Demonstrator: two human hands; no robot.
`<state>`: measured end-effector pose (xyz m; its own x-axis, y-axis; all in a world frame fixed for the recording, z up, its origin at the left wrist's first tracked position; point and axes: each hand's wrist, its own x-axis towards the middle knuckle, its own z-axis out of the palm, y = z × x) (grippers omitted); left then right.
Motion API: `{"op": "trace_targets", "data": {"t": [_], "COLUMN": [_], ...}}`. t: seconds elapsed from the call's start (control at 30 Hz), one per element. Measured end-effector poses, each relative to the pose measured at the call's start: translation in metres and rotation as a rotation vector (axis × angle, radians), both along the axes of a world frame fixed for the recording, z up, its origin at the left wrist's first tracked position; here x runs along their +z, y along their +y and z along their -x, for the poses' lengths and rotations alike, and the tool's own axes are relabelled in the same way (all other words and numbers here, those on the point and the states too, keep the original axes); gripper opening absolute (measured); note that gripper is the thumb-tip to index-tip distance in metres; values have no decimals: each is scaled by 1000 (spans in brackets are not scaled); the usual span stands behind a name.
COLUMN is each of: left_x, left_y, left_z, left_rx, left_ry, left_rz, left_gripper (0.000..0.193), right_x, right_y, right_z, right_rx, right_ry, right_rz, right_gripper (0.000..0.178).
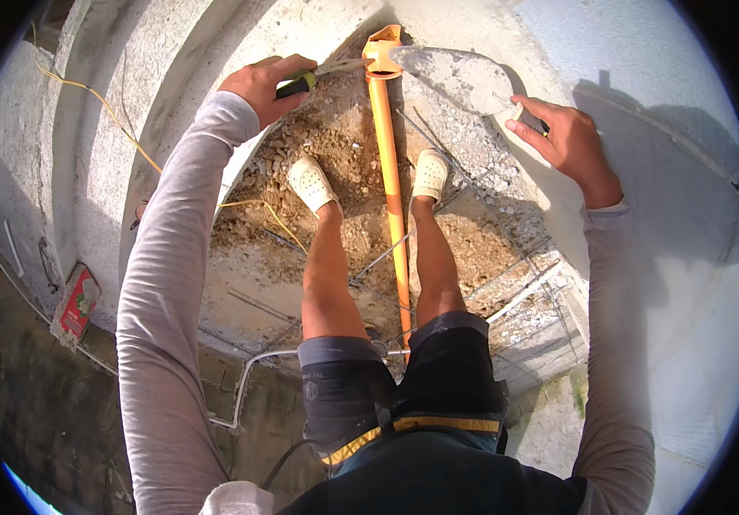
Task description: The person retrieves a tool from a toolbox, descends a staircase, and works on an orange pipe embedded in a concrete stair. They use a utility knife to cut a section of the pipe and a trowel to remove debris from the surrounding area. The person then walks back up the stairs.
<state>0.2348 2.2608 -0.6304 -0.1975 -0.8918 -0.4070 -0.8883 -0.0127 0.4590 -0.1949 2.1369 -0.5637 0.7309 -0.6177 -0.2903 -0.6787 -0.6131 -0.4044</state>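
Observation:
My left hand (259,87) is wrapped round the black and green handle of a narrow-bladed tool (335,67), whose exact kind I cannot make out. Its thin blade points at an orange pipe fitting (381,57). On the other side, my right hand (568,144) grips the handle of a trowel (464,79). The trowel's broad, mortar-smeared blade reaches left, with its tip at the fitting; whether it touches I cannot tell. From the fitting an orange pipe (388,163) runs toward me between my feet.
Curved concrete steps (163,64) rise at the left, and a pale wall (670,172) at the right. Rubble (301,142) and thin steel rods (464,172) lie around my feet. A yellow cord (99,96) crosses the steps. A red packet (77,302) lies at the far left.

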Motion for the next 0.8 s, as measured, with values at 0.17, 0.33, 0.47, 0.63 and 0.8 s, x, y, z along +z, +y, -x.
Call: {"op": "trace_targets", "data": {"t": [0.17,0.33,0.47,0.63,0.8], "left_x": [1,10,4,3,-4], "left_y": [2,-12,-15,-23,-28], "left_z": [-4,3,1,9,6], "left_rx": [27,-66,-140,-111,-98], "left_ry": [80,9,13,36,15], "left_rz": [64,54,97,99,71], "left_gripper": [46,47,45,42,41], "right_x": [12,13,13,-4,-9], "right_y": [-7,-6,-9,-12,-7], "right_z": [-13,-15,-17,-3,0], "right_rx": [-28,-48,-41,-73,-146], "right_ry": [146,129,116,87,164], "right_rz": [-82,-93,-99,-124,-223], "right_gripper": [50,51,51,51,51]}}
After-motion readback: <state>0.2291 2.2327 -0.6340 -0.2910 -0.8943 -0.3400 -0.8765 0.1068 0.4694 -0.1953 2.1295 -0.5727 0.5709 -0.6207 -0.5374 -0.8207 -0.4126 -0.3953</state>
